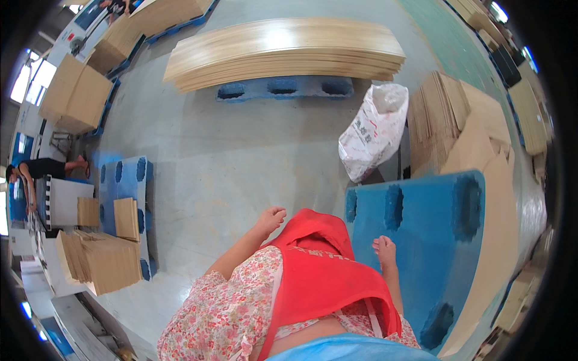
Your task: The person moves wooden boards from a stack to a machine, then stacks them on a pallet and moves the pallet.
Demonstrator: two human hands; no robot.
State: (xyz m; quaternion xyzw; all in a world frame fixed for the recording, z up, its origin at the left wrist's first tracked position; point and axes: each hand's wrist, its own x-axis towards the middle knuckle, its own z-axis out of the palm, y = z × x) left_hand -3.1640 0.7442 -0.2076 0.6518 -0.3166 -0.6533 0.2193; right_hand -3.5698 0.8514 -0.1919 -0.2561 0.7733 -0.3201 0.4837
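Observation:
My left hand (272,220) hangs in front of my red apron (319,259), its fingers curled in and nothing seen in them. To the other side of the apron, my right hand (384,248) is loosely curled too, with no object visible in it. The right hand is nearest to a large blue plastic pallet (415,240) with dark openings. Neither hand visibly grips anything. Beyond the pallet stands a white woven sack (374,132) with its top open.
Ahead, long wood-grain panels (283,51) lie stacked on a blue pallet (256,90). Brown boards (433,120) stand at the right. Left, another blue pallet (123,180) bears small panel stacks (111,262). A person in dark clothes (45,171) is at a machine. Grey floor (241,150) lies between.

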